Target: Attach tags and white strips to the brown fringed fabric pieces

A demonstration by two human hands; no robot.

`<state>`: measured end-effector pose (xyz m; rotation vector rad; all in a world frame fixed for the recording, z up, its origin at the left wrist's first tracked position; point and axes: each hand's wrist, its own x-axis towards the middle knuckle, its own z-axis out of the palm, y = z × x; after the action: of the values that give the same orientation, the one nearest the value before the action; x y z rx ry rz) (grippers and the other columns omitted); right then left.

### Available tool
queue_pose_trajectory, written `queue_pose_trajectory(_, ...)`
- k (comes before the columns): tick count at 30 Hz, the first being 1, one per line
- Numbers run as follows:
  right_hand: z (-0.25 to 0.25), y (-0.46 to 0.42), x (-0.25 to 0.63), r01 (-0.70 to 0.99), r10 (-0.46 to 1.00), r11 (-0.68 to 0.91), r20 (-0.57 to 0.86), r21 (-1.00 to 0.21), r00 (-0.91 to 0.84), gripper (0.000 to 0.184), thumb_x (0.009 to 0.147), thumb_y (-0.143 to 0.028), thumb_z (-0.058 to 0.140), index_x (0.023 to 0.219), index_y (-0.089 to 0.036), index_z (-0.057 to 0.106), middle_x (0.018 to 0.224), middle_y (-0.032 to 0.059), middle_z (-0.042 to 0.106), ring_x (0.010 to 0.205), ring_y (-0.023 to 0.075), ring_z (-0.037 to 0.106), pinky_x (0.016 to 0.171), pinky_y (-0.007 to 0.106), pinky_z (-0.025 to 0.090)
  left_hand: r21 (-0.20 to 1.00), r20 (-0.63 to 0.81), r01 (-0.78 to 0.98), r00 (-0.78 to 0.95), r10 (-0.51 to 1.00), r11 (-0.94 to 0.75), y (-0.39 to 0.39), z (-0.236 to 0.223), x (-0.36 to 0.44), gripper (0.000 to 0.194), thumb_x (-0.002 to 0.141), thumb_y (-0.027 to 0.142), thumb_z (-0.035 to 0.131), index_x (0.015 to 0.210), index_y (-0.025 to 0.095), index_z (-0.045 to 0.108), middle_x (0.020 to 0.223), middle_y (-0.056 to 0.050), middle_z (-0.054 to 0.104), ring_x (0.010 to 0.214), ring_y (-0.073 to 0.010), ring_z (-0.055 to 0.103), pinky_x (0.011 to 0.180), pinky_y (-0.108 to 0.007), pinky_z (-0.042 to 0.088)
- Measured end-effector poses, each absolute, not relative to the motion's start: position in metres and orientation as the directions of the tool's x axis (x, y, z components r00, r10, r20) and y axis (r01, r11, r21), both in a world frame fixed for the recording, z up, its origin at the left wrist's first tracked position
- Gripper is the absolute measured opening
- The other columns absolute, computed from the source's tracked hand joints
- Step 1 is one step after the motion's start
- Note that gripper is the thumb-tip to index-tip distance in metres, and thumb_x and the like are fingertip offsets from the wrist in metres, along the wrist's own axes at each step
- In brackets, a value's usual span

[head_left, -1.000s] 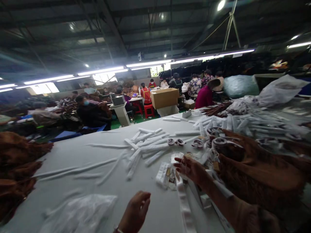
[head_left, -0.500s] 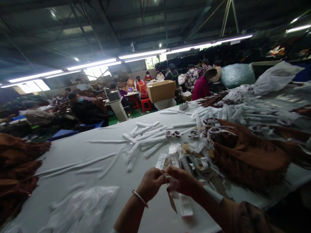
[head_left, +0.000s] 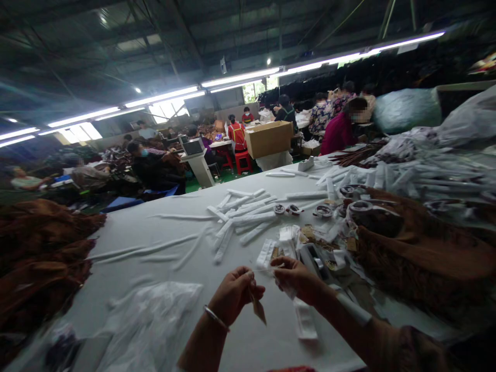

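My left hand (head_left: 232,293) pinches a brown tag (head_left: 258,309); my right hand (head_left: 296,279) is closed on a white strip (head_left: 304,323) hanging to the bench (head_left: 155,243). Both meet near the bench's near edge, beside brown fabric (head_left: 418,263).

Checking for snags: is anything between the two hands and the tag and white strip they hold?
Nothing visible. The left hand pinches the brown tag; the right hand grips the white strip directly, above bare table.
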<state>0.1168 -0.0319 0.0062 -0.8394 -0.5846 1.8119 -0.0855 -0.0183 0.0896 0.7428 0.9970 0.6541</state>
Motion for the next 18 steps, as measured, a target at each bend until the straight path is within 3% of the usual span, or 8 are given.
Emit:
queue_pose_trajectory(6,0.014,-0.027,0.115,-0.6,0.951,-0.303,-0.199,-0.741,-0.235,0.046,0.065,-0.031,0.089,0.103,-0.017,0.068,0.064,-0.0041,0.063,0.053,0.0094,0.055,0.052,0.024,0.042,0.809,-0.52,-0.1,0.34,0.784,0.58,-0.021,0.085,-0.098,0.032,0.074,0.036,0.077,0.078,0.018,0.051,0.058,0.007,0.053,0.053,-0.0099,0.055,0.054,-0.025,0.052)
queue_pose_trajectory(12,0.035,-0.032,0.108,-0.454,0.95,-0.308,-0.243,-0.836,-0.197,0.058,0.061,-0.032,0.09,0.112,-0.017,0.067,0.075,-0.0006,0.069,0.056,0.0104,0.058,0.054,0.025,0.043,0.834,-0.523,0.081,0.431,0.736,0.545,-0.023,0.086,-0.107,0.028,0.077,0.033,0.069,0.096,0.014,0.059,0.079,-0.005,0.07,0.074,-0.0178,0.068,0.064,-0.028,0.052)
queue_pose_trajectory(15,0.041,-0.032,0.101,-0.371,0.956,-0.287,-0.239,-0.883,-0.17,0.061,0.062,-0.035,0.087,0.115,-0.016,0.065,0.073,-0.0003,0.069,0.052,0.0107,0.057,0.05,0.024,0.041,0.931,-0.357,0.232,0.418,0.835,0.281,-0.023,0.086,-0.099,0.031,0.081,0.032,0.068,0.107,0.015,0.062,0.097,-0.01,0.07,0.092,-0.0208,0.067,0.074,-0.031,0.053)
queue_pose_trajectory(18,0.039,-0.031,0.093,-0.302,0.962,-0.267,-0.235,-0.915,-0.139,0.062,0.064,-0.038,0.081,0.117,-0.012,0.061,0.063,-0.0039,0.063,0.045,0.01,0.052,0.045,0.023,0.037,0.894,0.015,0.411,0.369,0.929,-0.178,-0.024,0.084,-0.086,0.029,0.085,0.032,0.067,0.11,0.018,0.065,0.11,-0.011,0.065,0.102,-0.0222,0.063,0.085,-0.035,0.052)
